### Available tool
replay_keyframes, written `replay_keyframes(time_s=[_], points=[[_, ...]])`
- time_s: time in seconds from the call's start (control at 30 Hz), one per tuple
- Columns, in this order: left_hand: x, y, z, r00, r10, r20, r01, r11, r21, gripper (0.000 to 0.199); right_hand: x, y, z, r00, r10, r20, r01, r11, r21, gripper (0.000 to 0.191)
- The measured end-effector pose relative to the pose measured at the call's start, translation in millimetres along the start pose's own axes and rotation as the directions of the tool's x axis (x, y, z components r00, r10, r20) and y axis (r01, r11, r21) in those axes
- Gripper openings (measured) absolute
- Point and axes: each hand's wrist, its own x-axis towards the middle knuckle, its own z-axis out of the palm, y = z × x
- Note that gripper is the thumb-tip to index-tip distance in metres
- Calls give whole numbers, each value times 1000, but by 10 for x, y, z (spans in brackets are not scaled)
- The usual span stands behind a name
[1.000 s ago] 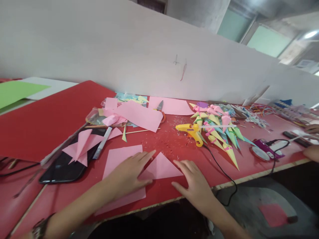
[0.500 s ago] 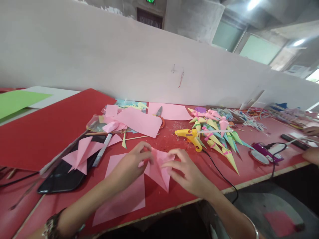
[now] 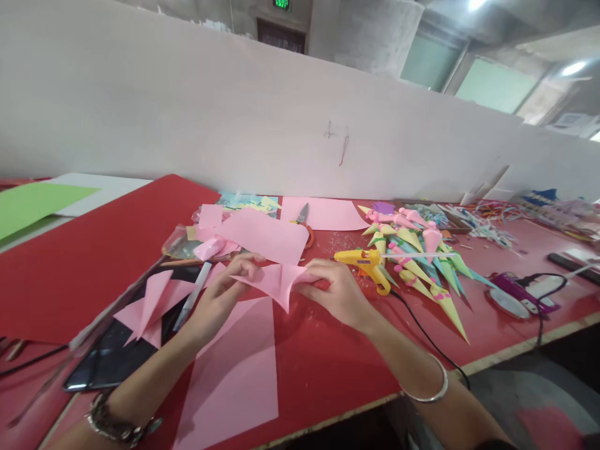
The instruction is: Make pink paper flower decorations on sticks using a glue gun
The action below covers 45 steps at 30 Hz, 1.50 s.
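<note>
Holding a folded pink paper (image 3: 284, 284) between both hands, above the red tabletop (image 3: 342, 362), with a creased point turned toward the near edge. Pinching the left wing with the left hand (image 3: 225, 290), with the grip drawn in between thumb and curled fingers. Pinching the right wing with the right hand (image 3: 340, 294), with the grip closed between thumb and fingertips. Passing the left forearm (image 3: 169, 353) over the corner of a flat pink sheet (image 3: 244, 375). Flanked on the left by another folded pink shape (image 3: 152, 306), lying on a flat black object (image 3: 112, 365) near a marker (image 3: 193, 297). Flanked on the right by a yellow glue gun (image 3: 360, 257), lying beside heaped paper cones (image 3: 450, 309). Faced farther back by orange-handled scissors (image 3: 310, 236).
</note>
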Motion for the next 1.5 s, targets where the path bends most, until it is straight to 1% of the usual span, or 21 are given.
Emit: replay_keyframes(time_s=[0.07, 0.13, 0.23, 0.33, 0.4, 0.5, 0.53, 0.57, 0.67, 0.7, 0.8, 0.9, 0.97, 1.03, 1.1, 1.13, 1.17, 1.23, 1.33, 1.43, 1.5], points=[[-16, 0, 10, 998, -51, 32, 52, 998, -30, 16, -2, 42, 67, 992, 82, -101, -78, 996, 48, 23], [-36, 36, 39, 995, -89, 42, 88, 996, 19, 20, -33, 78, 128, 970, 190, -151, -174, 978, 112, 29], [-62, 89, 105, 991, -120, -59, 125, 988, 87, 28, -80, 116, 190, 941, 309, -139, -270, 931, 245, 31], [-84, 60, 171, 974, -167, -153, 171, 985, 10, 26, -99, 137, 225, 921, 361, -148, -294, 892, 342, 26], [-99, 12, 206, 955, -247, -162, 231, 967, -111, 23, -102, 143, 249, 909, 390, -147, -304, 861, 409, 21], [-119, -17, 243, 912, -392, -121, 353, 901, -253, 50, -105, 139, 295, 894, 431, -120, -322, 807, 495, 18], [-123, -3, 251, 895, -434, -106, 398, 881, -255, 54, -107, 136, 311, 890, 440, -117, -326, 795, 512, 17], [-125, 22, 258, 877, -471, -96, 441, 867, -232, 53, -109, 133, 327, 888, 446, -113, -329, 787, 521, 17], [-117, 125, 275, 842, -531, -94, 524, 847, -92, 33, -116, 136, 360, 891, 445, -92, -333, 777, 535, 16], [-111, 154, 279, 841, -533, -98, 530, 846, -53, 30, -120, 140, 367, 894, 441, -83, -334, 777, 534, 16], [-92, 189, 283, 857, -501, -117, 506, 863, 11, 31, -131, 152, 374, 901, 427, -80, -326, 787, 523, 13], [-87, 174, 276, 866, -486, -113, 493, 870, 34, 32, -138, 149, 375, 906, 414, -89, -312, 795, 520, 11], [-91, 171, 270, 859, -498, -117, 505, 862, 38, 32, -135, 142, 381, 901, 423, -100, -311, 787, 533, 12], [-100, 186, 265, 841, -523, -139, 530, 847, 23, 33, -125, 145, 394, 888, 443, -126, -299, 762, 575, 23], [-108, 209, 263, 825, -542, -159, 546, 837, -24, 33, -110, 161, 414, 871, 468, -146, -278, 717, 640, 38], [-111, 220, 264, 820, -548, -163, 547, 835, -53, 33, -102, 174, 425, 865, 481, -141, -273, 689, 672, 42], [-113, 228, 265, 819, -548, -167, 543, 836, -78, 32, -96, 187, 436, 864, 489, -122, -277, 664, 695, 41], [-114, 233, 271, 828, -533, -172, 526, 846, -92, 31, -89, 211, 454, 870, 488, -69, -306, 645, 700, 32], [-112, 219, 278, 849, -504, -161, 510, 860, -7, 30, -94, 220, 462, 882, 471, -22, -351, 686, 638, 21], [-110, 197, 279, 863, -481, -154, 499, 859, 111, 31, -102, 199, 456, 866, 500, -34, -378, 697, 609, 20], [-110, 186, 279, 874, -461, -154, 481, 866, 137, 29, -105, 183, 455, 849, 527, -48, -392, 687, 611, 19]])
